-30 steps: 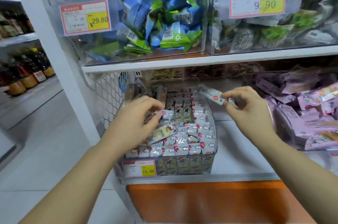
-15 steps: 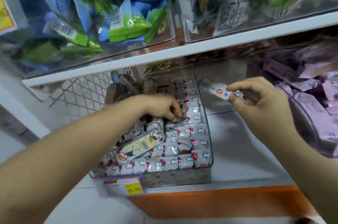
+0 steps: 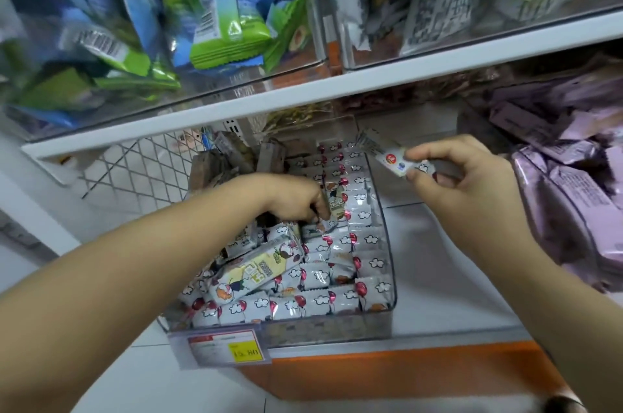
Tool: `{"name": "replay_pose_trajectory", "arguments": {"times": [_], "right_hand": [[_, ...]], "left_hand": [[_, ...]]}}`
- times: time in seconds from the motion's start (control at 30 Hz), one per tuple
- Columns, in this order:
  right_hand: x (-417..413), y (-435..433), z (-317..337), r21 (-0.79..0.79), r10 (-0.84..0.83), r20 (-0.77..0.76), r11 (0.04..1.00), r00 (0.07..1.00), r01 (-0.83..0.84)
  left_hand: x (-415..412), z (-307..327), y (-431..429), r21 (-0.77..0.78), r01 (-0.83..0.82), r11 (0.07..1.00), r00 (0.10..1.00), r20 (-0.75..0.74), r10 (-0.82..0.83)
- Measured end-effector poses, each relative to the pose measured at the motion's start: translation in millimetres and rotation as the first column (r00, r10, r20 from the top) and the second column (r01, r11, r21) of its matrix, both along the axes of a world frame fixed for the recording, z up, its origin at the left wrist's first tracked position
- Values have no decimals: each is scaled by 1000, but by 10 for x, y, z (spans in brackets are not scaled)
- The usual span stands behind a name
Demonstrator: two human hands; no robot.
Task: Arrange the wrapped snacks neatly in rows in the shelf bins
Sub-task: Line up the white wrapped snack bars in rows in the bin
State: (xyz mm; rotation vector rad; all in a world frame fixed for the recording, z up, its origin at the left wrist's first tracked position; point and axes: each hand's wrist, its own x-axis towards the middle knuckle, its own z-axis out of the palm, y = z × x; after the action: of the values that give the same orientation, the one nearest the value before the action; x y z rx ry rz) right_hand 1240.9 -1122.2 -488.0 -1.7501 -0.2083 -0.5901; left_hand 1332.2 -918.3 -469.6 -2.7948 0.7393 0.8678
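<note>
you're partway through, by my reading. in the clear bin (image 3: 385, 245) at the centre of the frame, the two columns along its right wall lie in tidy rows, front to back. the left half is a jumble, with one yellow pack (image 3: 256, 269) slanted across the top. that side is what's left, plus the loose snack (image 3: 391, 156) you carry.

your right grip (image 3: 462, 183) pinches that loose snack between thumb and fingertips, above the back of the bin's right rim. your left grip (image 3: 296, 200) is down in the middle of the bin, fingers curled onto a middle snack (image 3: 333, 210).

counted: two hands, one bin in work, one snack in the air, one yellow pack askew. the snacks in the bin overlap too much to count. two upper bins (image 3: 300, 73) sit across the top of the frame, and purple packs (image 3: 566, 197) lie at the right edge.
</note>
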Motion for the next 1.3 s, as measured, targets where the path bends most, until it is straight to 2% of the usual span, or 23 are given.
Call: {"name": "replay_pose_trajectory", "arguments": {"times": [0.1,0.2,0.3,0.4,0.47,0.53,0.7,0.97,1.07,1.2,1.3], "right_hand": [[-18,-17,16,25,14,-2,1000,1000,-14],[-40,-20,20,29,11,11,999,1000,-12],[-75,-12,35,49,16,6,999,1000,-16],[-113,-14,50,42,8,14,999,1000,-8],[-131,-17,47,47,12,17,999,1000,-13],[-144,-23,45,43,5,22,999,1000,-6],[-143,-33,40,49,4,20,999,1000,-5],[-138,-16,46,63,10,7,998,1000,-11],[-144,-1,55,60,14,15,998,1000,-15],[-152,10,50,46,46,21,998,999,-47],[-161,24,21,-31,63,13,998,998,-63]], "left_hand": [[-94,293,83,-131,-89,987,994,59,97],[-229,482,174,-322,-149,935,970,134,201],[-319,413,171,-462,-225,858,918,196,346],[-336,275,100,-528,-247,812,860,267,435],[-340,238,59,-527,-194,828,857,320,404],[-357,233,36,-549,-164,820,869,312,383],[-414,203,24,-465,-183,866,933,196,302],[-429,184,8,-367,-163,916,977,70,201],[-456,249,22,-373,-194,907,979,-15,204],[-468,322,74,-347,-195,917,978,-2,208],[-470,339,110,-368,-210,906,972,16,232]]}}
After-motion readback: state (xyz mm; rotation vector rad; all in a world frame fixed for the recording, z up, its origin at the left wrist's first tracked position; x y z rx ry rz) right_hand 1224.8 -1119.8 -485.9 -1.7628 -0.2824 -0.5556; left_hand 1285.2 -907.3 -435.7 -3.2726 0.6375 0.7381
